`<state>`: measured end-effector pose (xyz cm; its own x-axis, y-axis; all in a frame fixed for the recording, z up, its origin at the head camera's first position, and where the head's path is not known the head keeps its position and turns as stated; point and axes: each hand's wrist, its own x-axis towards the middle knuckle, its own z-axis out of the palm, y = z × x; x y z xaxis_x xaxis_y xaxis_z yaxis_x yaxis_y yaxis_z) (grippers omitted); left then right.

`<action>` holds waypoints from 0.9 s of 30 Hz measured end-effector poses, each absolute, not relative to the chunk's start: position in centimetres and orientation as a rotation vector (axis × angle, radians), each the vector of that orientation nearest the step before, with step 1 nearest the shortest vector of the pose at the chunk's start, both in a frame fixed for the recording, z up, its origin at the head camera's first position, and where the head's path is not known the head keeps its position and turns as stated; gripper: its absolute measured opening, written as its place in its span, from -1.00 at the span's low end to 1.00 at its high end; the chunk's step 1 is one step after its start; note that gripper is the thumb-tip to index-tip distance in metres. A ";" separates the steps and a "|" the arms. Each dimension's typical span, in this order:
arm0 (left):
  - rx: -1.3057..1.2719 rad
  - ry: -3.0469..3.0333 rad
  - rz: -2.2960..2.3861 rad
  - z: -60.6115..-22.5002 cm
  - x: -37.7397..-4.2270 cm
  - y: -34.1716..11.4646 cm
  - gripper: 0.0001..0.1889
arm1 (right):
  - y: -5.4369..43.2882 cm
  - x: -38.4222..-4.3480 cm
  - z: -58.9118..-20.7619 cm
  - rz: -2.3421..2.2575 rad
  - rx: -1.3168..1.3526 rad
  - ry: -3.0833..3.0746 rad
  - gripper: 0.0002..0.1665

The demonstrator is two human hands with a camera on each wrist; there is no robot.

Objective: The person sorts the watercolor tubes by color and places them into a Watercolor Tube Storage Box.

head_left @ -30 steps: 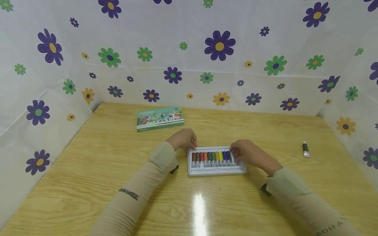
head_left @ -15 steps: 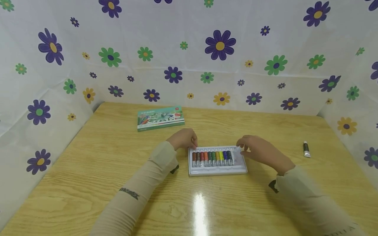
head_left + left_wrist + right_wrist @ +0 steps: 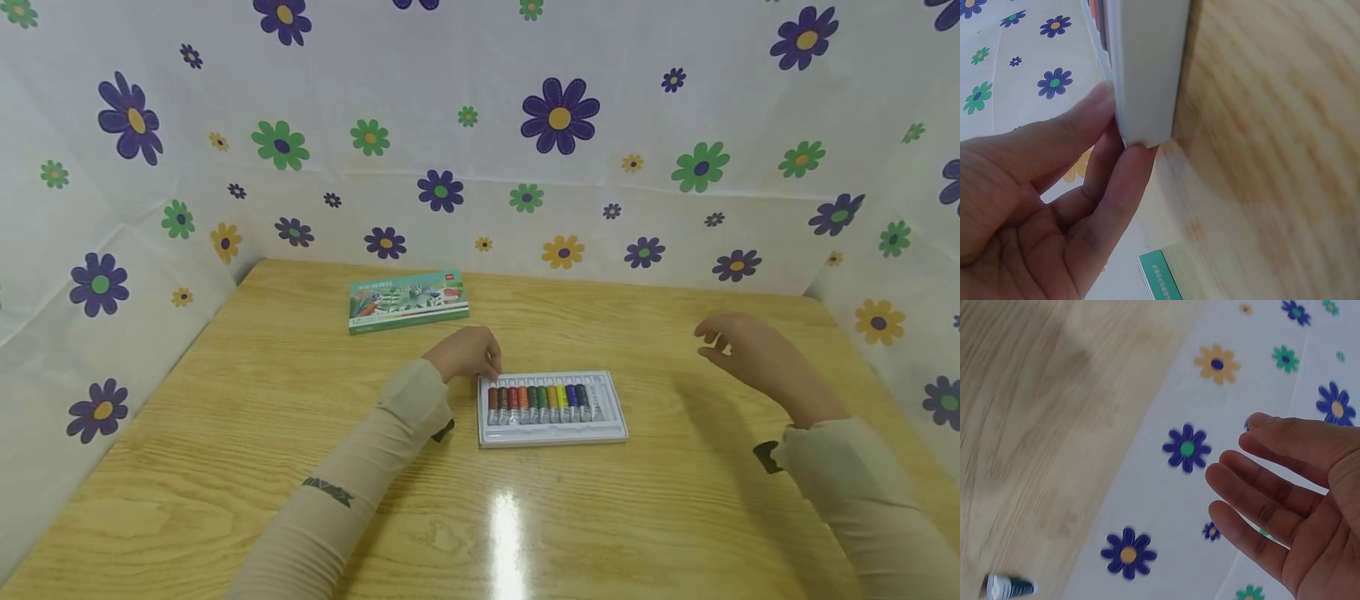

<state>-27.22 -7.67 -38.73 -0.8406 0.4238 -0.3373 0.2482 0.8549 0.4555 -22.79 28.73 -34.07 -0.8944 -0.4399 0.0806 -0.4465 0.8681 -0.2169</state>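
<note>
At the far left corner of a white plastic paint tray [image 3: 551, 433], my left hand [image 3: 468, 354] pinches the edge. Up close in the left wrist view, its thumb and fingers [image 3: 1132, 175] lie against the tray's corner [image 3: 1147, 94]. A row of small paint tubes [image 3: 537, 403] fills most of the tray, running from browns through reds, greens and yellows to blues and a white one. My right hand [image 3: 757, 358] hovers over the right of the table with loosely bent fingers, holding nothing. A loose dark paint tube [image 3: 1016, 587] shows in the right wrist view; in the head view the hand hides it.
Behind the left hand lies a green illustrated paint box [image 3: 408, 302] on the wooden table [image 3: 225, 467]. White cloth [image 3: 487, 150] printed with flowers rises at the table's back and both sides.
My right hand has left the tray's right end and moved right, now in front of the loose tube. My left hand has stayed at the tray corner.
</note>
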 end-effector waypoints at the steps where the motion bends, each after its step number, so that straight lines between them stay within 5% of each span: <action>1: 0.496 2.596 0.559 -38.7 -27.2 -7.7 -0.95 | 29.3 -22.9 -34.1 0.351 0.692 -3.013 -0.73; 16: 0.482 2.595 0.559 -38.6 -27.5 -7.8 -0.94 | 35.1 -24.0 -34.8 0.286 0.338 -3.136 -0.62; 27: 0.487 2.593 0.569 -38.8 -27.5 -7.8 -0.95 | 37.5 -24.4 -36.1 0.247 0.153 -3.224 -0.32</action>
<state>-27.49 -7.81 -38.84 -0.8415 0.4206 -0.3391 0.2399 0.8532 0.4631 -24.39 37.55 -36.12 -0.9910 -0.1010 -0.0877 -0.0864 0.9839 -0.1563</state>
